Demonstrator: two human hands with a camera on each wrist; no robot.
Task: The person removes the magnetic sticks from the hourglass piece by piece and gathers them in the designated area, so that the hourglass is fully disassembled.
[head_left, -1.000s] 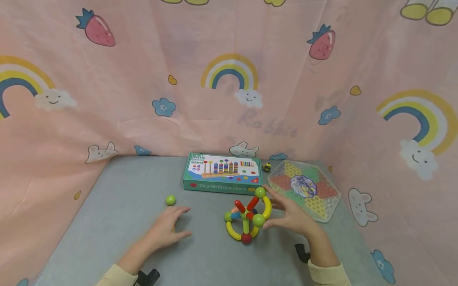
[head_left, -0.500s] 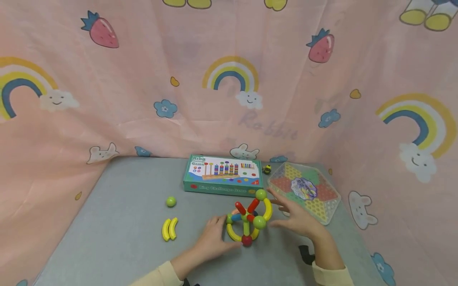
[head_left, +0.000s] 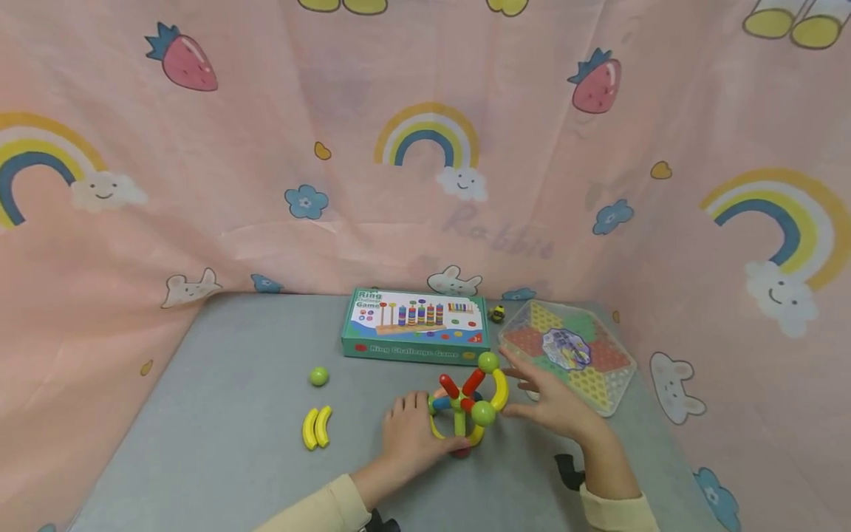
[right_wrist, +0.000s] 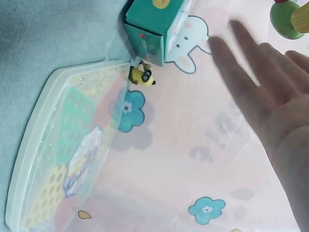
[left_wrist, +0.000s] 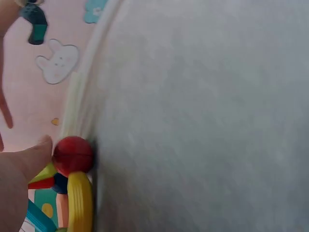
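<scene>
On the grey tabletop (head_left: 219, 384), an open, multicoloured toy frame (head_left: 460, 401) of glossy balls, straight rods and curved bars stands gripped at one side.

Observed from the room: the left hand (head_left: 411, 436) grips the frame's left side, thumb against the shiny red ball (left_wrist: 73, 155) at its base. The right hand (head_left: 555, 403) grips nothing, fingers extended just beside the yellow curved bar (head_left: 501, 390); contact there cannot be confirmed. Two loose yellow curved bars (head_left: 323, 427) and a loose, round green ball (head_left: 319, 377) lie left of the left hand. Assessment: the frame looks light, its parts stiff, the balls probably slippery, the joints its likely weak point. Advisable hold: low, across the red ball and lower bars; tugging the raised red rod (head_left: 449, 386) could part it.
</scene>
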